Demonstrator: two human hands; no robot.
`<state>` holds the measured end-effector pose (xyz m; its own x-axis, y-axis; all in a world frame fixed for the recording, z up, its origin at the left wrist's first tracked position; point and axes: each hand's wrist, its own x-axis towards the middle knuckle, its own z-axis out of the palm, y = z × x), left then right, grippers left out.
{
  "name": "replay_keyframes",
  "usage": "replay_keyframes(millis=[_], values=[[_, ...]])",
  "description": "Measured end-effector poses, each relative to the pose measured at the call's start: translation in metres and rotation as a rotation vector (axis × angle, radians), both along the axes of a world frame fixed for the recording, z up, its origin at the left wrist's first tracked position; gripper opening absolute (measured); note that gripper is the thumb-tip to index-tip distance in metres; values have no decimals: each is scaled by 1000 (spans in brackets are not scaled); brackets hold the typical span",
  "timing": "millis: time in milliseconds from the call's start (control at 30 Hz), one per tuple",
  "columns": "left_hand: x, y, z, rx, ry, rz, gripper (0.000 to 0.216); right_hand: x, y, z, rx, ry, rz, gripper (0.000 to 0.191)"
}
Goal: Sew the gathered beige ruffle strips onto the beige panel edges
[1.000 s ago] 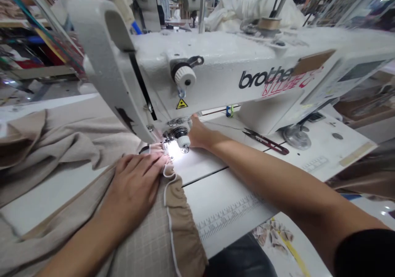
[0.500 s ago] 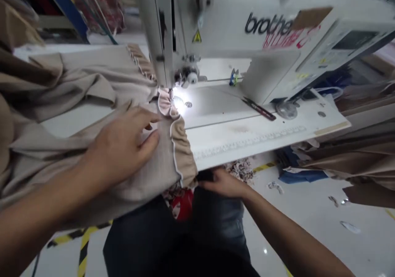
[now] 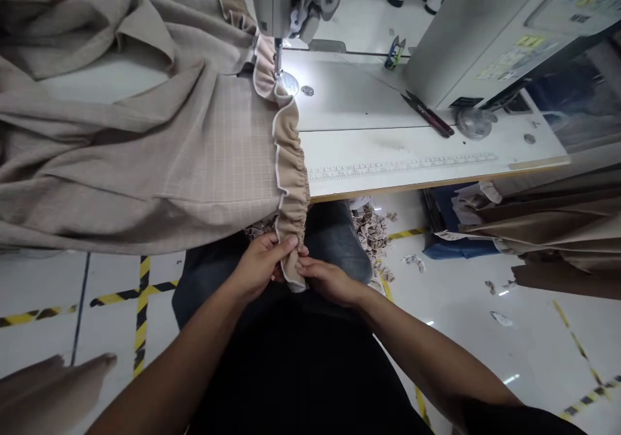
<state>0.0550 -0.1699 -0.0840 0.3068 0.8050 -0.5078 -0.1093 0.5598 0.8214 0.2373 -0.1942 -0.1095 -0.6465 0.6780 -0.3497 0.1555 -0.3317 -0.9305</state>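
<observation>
A gathered tan ruffle strip (image 3: 291,157) with a white edge runs from under the sewing machine needle (image 3: 278,57) down over the table's front edge. Above my lap, my left hand (image 3: 259,260) pinches the ruffle near its lower end, thumb on top. Close beside it, my right hand (image 3: 330,280) grips the strip's right edge; some of its fingers are hidden beneath. Beige checked fabric (image 3: 233,144) lies along the left of the strip and spreads over the table. A pinkish stretch of ruffle (image 3: 264,66) sits at the presser foot.
On the machine bed lie thread snips (image 3: 427,114) and a round clear dish (image 3: 475,123). A printed ruler (image 3: 402,165) runs along the front edge. Ruffle scraps (image 3: 373,228) pile up beside my knee. Brown fabric (image 3: 572,228) hangs at the right.
My left hand has left the flat fabric and come down to the ruffle's lower end, beside my right hand. The view has tilted downward; the fabric at the needle looks unchanged.
</observation>
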Motion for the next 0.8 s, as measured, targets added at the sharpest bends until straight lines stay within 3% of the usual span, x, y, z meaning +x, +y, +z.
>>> replay_keyframes(millis=[167, 333, 433, 500, 567, 667, 733, 800], values=[[-16, 13, 3, -60, -119, 43, 22, -2, 1, -24, 82, -94, 20, 19], [-20, 8, 19, -65, -188, -30, 32, -6, -9, -11, 168, -155, 59, 19], [-18, 2, 34, -21, -175, -106, 37, 1, -6, 15, 237, -141, 146, 15], [-20, -2, 52, 35, -147, -141, 33, 8, 4, 41, 304, -140, 127, 22], [-28, -6, 77, 144, -68, -145, 27, 13, 17, 69, 426, -148, -35, 20], [-41, -11, 110, 327, 81, -102, 22, 10, 41, 104, 775, -141, -312, 17], [-48, -12, 123, 399, 141, -69, 22, 4, 58, 118, 1014, -191, -267, 18], [-49, -11, 127, 447, 180, -42, 22, -1, 79, 125, 1114, -286, -113, 17]])
